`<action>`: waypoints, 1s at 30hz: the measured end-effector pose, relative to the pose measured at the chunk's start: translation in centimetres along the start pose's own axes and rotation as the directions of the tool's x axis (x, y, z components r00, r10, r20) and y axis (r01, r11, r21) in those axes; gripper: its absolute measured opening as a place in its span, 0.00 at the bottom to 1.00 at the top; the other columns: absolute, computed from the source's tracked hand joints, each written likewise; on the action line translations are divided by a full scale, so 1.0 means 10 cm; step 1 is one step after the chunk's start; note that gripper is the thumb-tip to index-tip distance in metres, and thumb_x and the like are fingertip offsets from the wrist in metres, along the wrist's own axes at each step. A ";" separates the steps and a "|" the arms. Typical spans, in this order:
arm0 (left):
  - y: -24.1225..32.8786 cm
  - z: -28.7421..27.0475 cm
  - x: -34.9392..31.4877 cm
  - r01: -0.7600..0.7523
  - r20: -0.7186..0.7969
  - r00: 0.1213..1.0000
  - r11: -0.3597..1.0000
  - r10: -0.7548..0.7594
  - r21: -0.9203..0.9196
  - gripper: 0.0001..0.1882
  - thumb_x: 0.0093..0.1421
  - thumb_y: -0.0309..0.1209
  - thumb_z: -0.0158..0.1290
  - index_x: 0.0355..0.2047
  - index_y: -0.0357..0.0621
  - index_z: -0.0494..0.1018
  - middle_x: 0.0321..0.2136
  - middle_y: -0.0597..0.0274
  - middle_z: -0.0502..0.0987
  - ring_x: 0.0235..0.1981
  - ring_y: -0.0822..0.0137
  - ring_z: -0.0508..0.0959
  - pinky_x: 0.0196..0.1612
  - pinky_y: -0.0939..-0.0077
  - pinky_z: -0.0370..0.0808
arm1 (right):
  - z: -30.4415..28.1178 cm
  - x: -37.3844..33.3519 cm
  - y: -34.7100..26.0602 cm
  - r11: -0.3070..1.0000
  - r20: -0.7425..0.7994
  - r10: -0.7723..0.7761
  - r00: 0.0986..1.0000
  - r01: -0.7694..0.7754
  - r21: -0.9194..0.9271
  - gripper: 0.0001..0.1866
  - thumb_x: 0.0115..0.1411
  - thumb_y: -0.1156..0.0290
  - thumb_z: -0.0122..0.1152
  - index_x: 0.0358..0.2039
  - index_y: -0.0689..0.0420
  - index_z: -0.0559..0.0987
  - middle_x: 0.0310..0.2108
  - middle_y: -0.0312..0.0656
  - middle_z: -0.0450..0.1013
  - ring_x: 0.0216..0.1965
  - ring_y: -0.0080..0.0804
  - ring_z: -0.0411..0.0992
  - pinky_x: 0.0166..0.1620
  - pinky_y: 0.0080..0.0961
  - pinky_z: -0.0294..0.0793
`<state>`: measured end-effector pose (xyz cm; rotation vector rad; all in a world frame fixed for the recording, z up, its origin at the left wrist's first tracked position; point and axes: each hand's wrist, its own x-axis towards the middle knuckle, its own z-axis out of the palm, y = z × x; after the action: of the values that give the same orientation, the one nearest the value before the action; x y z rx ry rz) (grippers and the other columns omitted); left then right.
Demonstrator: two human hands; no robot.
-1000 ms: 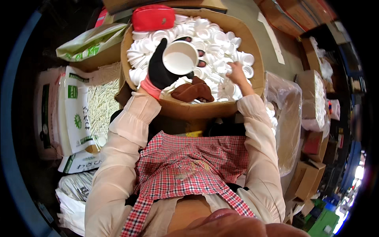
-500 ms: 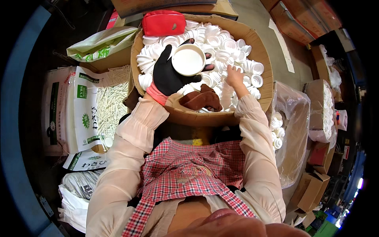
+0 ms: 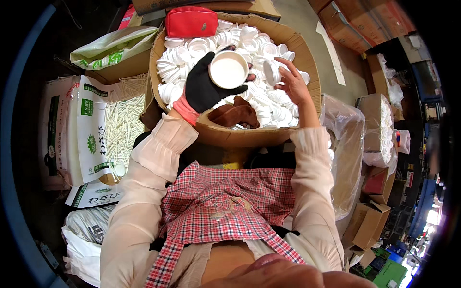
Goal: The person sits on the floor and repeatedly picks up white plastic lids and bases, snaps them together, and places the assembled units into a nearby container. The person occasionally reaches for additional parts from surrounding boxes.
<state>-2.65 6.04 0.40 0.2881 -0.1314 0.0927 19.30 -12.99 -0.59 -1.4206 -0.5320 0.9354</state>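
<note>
My left hand (image 3: 204, 86), in a black glove with bare fingertips, grips a round white plastic lid (image 3: 228, 70) by its rim, with the flat face turned up. To its right my bare right hand (image 3: 294, 84) is raised over the pile, its thumb and fingers closed about a tilted white lid (image 3: 272, 73). Below both hands, a large cardboard box (image 3: 309, 67) holds a heap of similar white lids (image 3: 283, 114). A crumpled brown cloth (image 3: 236, 115) lies at the box's near side, just under my left hand.
A red pouch (image 3: 191, 22) rests on the box's far left rim. At left, an open sack (image 3: 91, 120) stands by a box of thin white sticks (image 3: 126, 122). On the right is a plastic-lined carton (image 3: 343, 158). Stacked cartons (image 3: 353, 26) stand at the far right.
My right hand has lifted from the heap and moved right and nearer, bringing up a lid. My left hand keeps its lid in nearly the same place. The view has shifted slightly.
</note>
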 end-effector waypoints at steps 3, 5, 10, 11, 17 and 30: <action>-0.17 0.00 0.01 0.039 0.007 0.999 0.999 -0.039 -0.035 0.31 0.66 0.48 0.39 0.63 0.44 0.53 0.61 0.40 0.57 0.61 0.42 0.59 0.60 0.48 0.60 | 0.53 -0.43 -0.16 0.980 0.068 -0.068 0.995 0.054 0.191 0.21 0.62 0.66 0.55 0.56 0.51 0.69 0.40 0.36 0.70 0.32 0.21 0.69 0.34 0.22 0.75; -0.24 0.03 -0.05 -0.055 0.001 0.998 0.972 0.056 0.227 0.30 0.66 0.47 0.40 0.63 0.45 0.54 0.58 0.44 0.61 0.57 0.47 0.64 0.57 0.52 0.63 | 0.76 -0.61 -0.12 0.963 0.165 -0.160 0.973 0.117 0.244 0.28 0.58 0.71 0.59 0.60 0.54 0.65 0.50 0.42 0.66 0.34 0.24 0.71 0.36 0.24 0.75; -0.37 0.22 -0.11 -0.195 0.093 0.981 0.808 0.173 0.556 0.26 0.65 0.42 0.44 0.61 0.45 0.58 0.51 0.52 0.71 0.48 0.59 0.73 0.50 0.62 0.70 | 0.77 -0.81 -0.11 0.908 -0.008 -0.395 0.918 0.389 -0.157 0.33 0.49 0.75 0.68 0.57 0.57 0.67 0.49 0.42 0.66 0.36 0.28 0.71 0.40 0.23 0.73; -0.36 0.26 -0.10 -0.152 0.097 0.988 0.885 0.122 0.439 0.26 0.65 0.40 0.45 0.60 0.44 0.58 0.50 0.53 0.72 0.47 0.60 0.74 0.50 0.65 0.71 | 0.75 -0.85 -0.12 0.842 -0.064 -0.487 0.871 0.449 -0.300 0.33 0.48 0.75 0.69 0.56 0.57 0.67 0.48 0.41 0.67 0.37 0.28 0.71 0.41 0.24 0.73; -0.46 0.24 -0.09 -0.297 0.355 0.887 -0.224 0.297 0.928 0.37 0.50 0.29 0.64 0.58 0.36 0.60 0.51 0.55 0.71 0.47 0.65 0.74 0.50 0.76 0.71 | 1.08 -1.02 -0.30 0.304 0.213 -0.772 0.599 0.642 -0.704 0.34 0.40 0.72 0.74 0.50 0.57 0.73 0.46 0.45 0.68 0.46 0.42 0.67 0.49 0.33 0.69; -0.51 0.31 -0.06 -0.318 0.246 0.912 0.188 0.328 0.929 0.34 0.51 0.24 0.61 0.58 0.37 0.61 0.55 0.56 0.68 0.53 0.69 0.70 0.56 0.74 0.67 | 1.11 -0.93 -0.20 0.298 0.151 -0.775 0.614 0.565 -0.769 0.34 0.39 0.73 0.74 0.49 0.58 0.72 0.43 0.46 0.67 0.44 0.43 0.67 0.46 0.33 0.70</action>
<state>-3.02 0.25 1.84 1.5591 -0.1096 0.6374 5.72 -13.74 4.69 -1.7589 -1.3317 -0.2836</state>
